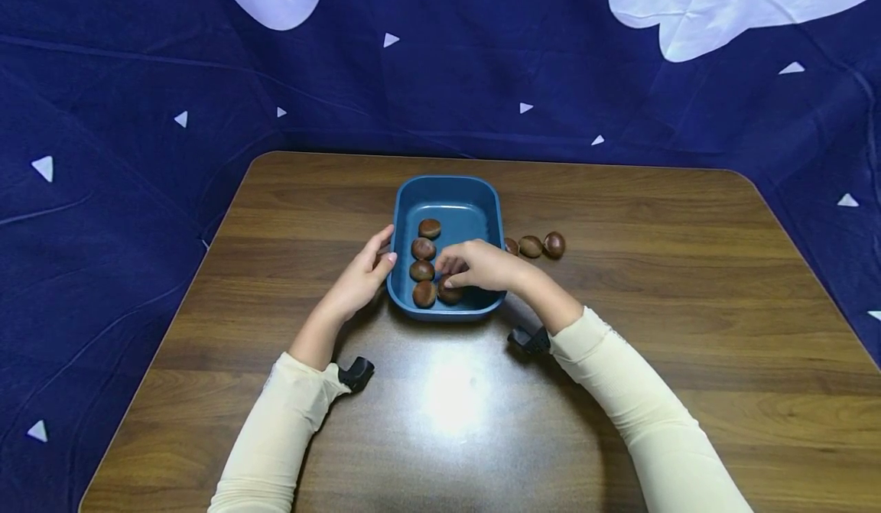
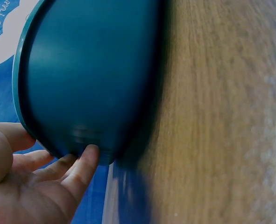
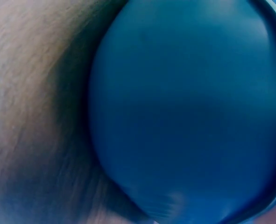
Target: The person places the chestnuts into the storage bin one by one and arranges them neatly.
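Note:
A blue rectangular bin (image 1: 447, 315) stands on the table with several brown chestnuts inside. Along its left side several chestnuts (image 1: 423, 249) form a column. Another chestnut (image 1: 449, 293) lies beside the nearest of these, partly covered by my right hand (image 1: 482, 266). That hand reaches in over the right rim, fingers bent downward, thumb over the chestnut; no firm grip shows. My left hand (image 1: 358, 280) touches the outside of the left wall; in the left wrist view its fingers (image 2: 84, 170) lie against the bin (image 2: 91, 70). The right wrist view shows mostly the outer wall (image 3: 184, 102).
Right of the bin, more chestnuts (image 1: 531, 246) lie in a row on the wooden table (image 1: 654, 306), one partly hidden by the bin and hand. A dark blue curtain (image 1: 454, 77) with white clouds and triangles hangs behind. Black wrist devices (image 1: 356, 374) sit under both sleeves.

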A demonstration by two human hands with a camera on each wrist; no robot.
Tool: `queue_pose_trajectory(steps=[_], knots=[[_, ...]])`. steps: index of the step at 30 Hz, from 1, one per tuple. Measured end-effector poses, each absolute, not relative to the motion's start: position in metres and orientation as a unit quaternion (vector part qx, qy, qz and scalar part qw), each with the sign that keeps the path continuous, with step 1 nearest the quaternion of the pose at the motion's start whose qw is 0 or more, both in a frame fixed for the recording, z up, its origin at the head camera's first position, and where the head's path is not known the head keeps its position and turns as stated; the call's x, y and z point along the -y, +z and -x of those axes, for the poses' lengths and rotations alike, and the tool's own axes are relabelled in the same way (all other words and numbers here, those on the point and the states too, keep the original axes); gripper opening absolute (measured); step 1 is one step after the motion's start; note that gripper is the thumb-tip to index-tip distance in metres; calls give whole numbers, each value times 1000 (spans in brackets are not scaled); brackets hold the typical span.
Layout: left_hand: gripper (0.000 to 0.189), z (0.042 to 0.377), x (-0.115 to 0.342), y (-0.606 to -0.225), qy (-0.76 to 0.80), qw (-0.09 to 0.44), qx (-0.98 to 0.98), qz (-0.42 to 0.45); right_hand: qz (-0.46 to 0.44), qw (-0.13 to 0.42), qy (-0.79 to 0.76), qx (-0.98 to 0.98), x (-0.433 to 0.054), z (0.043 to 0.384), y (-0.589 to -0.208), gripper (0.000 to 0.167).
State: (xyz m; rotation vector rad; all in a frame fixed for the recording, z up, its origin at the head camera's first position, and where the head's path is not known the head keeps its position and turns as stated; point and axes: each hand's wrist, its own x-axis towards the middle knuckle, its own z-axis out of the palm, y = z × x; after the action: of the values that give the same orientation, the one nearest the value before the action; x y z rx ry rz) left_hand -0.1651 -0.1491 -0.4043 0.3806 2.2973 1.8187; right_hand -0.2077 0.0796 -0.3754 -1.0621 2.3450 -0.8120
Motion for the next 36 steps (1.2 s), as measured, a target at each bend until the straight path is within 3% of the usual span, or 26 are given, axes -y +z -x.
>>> queue_pose_trajectory(steps=[7, 21, 36], knots=[[50, 165, 148, -405, 615, 93, -772, -129, 375, 182, -312, -854, -85, 208, -371, 23], [50, 165, 149, -405, 614, 92, -773, -131, 305, 34, -450, -839, -136, 212, -355, 24], [50, 166, 149, -409, 625, 90, -764, -131, 160, -36, -451, -878, -208, 229, -393, 26]])
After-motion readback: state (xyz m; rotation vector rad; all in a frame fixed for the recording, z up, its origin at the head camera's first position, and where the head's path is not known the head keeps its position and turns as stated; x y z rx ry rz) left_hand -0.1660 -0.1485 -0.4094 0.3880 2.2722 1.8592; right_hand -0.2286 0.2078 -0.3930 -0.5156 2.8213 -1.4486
